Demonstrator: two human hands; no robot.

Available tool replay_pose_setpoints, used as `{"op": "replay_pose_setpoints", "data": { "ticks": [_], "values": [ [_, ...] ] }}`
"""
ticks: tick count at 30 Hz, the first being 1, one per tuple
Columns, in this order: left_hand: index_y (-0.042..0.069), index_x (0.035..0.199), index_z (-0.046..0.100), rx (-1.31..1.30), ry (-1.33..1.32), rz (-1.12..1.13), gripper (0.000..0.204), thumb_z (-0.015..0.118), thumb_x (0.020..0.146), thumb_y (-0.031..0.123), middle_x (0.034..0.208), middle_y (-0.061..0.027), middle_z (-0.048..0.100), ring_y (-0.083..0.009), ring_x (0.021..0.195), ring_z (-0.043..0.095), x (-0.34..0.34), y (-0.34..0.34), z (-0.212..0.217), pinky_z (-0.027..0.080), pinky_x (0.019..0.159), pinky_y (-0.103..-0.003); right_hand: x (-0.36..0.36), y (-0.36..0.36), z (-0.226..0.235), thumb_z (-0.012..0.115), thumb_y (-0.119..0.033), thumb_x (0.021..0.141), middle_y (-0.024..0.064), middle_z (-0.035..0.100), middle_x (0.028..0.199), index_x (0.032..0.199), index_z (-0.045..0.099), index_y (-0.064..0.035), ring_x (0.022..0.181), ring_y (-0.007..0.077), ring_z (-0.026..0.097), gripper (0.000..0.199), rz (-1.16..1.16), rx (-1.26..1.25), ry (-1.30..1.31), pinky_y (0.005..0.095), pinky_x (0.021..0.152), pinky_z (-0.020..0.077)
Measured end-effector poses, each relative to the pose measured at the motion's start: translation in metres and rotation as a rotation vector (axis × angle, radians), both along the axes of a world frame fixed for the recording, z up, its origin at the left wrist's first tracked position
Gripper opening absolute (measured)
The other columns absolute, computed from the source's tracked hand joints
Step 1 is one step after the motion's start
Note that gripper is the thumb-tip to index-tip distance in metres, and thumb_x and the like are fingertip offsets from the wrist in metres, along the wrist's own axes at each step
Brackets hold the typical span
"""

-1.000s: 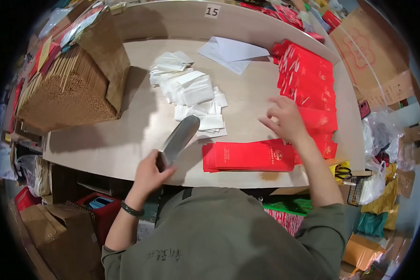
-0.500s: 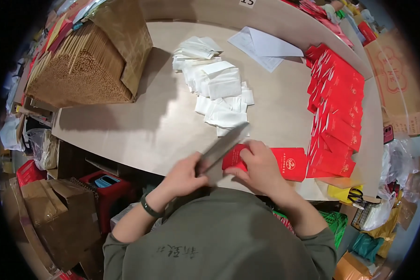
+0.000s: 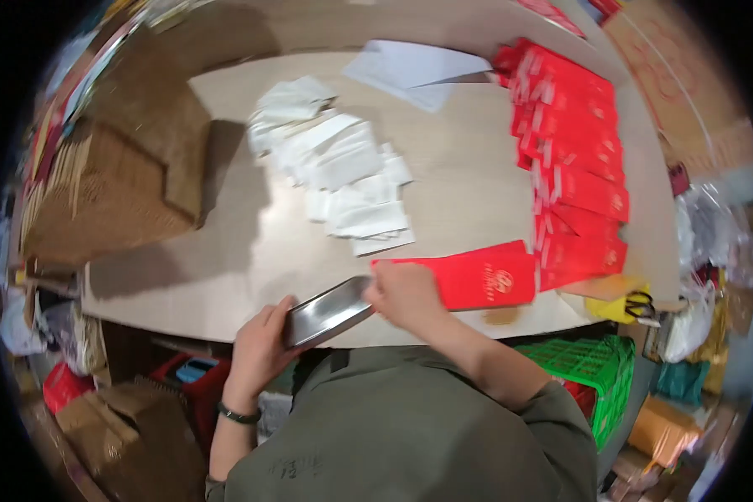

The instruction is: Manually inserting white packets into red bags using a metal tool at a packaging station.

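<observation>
My left hand (image 3: pixel 259 351) grips a flat grey metal blade-like tool (image 3: pixel 328 311) at the near table edge, slanting up to the right. My right hand (image 3: pixel 406 294) rests with curled fingers on the left end of a stack of red envelopes (image 3: pixel 477 278), touching the tool's tip. Whether it grips an envelope is hidden. A spread of white folded paper slips (image 3: pixel 343 180) lies in the middle of the beige table (image 3: pixel 226 259).
More red envelopes (image 3: pixel 577 167) lie fanned along the right side. White sheets (image 3: pixel 414 71) sit at the far edge. An open cardboard box (image 3: pixel 109 192) stands left. Scissors with yellow handles (image 3: pixel 632 305) lie at the right corner. A green crate (image 3: pixel 594 372) is below.
My right hand came back from the far red pile to the near stack of envelopes. My left hand brought the metal tool down to the table edge against them.
</observation>
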State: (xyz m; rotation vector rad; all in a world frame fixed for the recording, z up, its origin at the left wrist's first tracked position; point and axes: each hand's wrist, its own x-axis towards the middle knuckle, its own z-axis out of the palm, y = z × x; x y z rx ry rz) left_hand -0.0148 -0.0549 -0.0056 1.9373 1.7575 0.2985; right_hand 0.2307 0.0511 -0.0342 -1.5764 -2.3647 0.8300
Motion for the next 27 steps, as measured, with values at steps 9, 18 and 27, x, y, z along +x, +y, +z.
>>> {"op": "replay_pose_setpoints", "data": {
  "ticks": [9, 18, 27],
  "values": [
    [0.004, 0.143, 0.044, 0.288, -0.047, -0.341, 0.099, 0.089, 0.063, 0.039, 0.146, -0.0224, 0.04, -0.0425, 0.132, 0.042, 0.085, 0.056, 0.018, 0.036, 0.11, -0.052, 0.08, 0.028, 0.058, 0.083, -0.03, 0.071, 0.019, 0.058, 0.122, 0.133, 0.051, -0.0047, 0.118, 0.0382, 0.055, 0.074, 0.596, 0.238, 0.154, 0.0488, 0.102, 0.0425],
    [0.002, 0.136, 0.049, 0.272, 0.07, -0.468, 0.078, 0.079, 0.071, 0.032, 0.109, -0.0143, 0.055, -0.0332, 0.109, 0.055, 0.119, 0.081, -0.011, 0.045, 0.096, -0.043, 0.138, 0.046, 0.047, 0.077, -0.032, 0.078, 0.023, 0.058, 0.12, 0.137, 0.052, -0.0021, 0.113, 0.0394, 0.055, 0.071, 0.406, -0.181, 0.002, 0.0451, 0.098, 0.0448],
    [0.005, 0.136, 0.052, 0.488, -0.177, -0.245, 0.078, 0.084, 0.072, 0.036, 0.131, -0.0192, 0.055, -0.0366, 0.121, 0.054, 0.08, 0.064, 0.027, 0.043, 0.103, -0.046, 0.164, 0.118, 0.039, 0.062, -0.006, 0.075, 0.0167, 0.063, 0.087, 0.084, 0.066, -0.0014, 0.089, 0.0364, 0.06, 0.011, 0.271, 0.465, -0.497, 0.046, 0.079, 0.0506]
  ]
}}
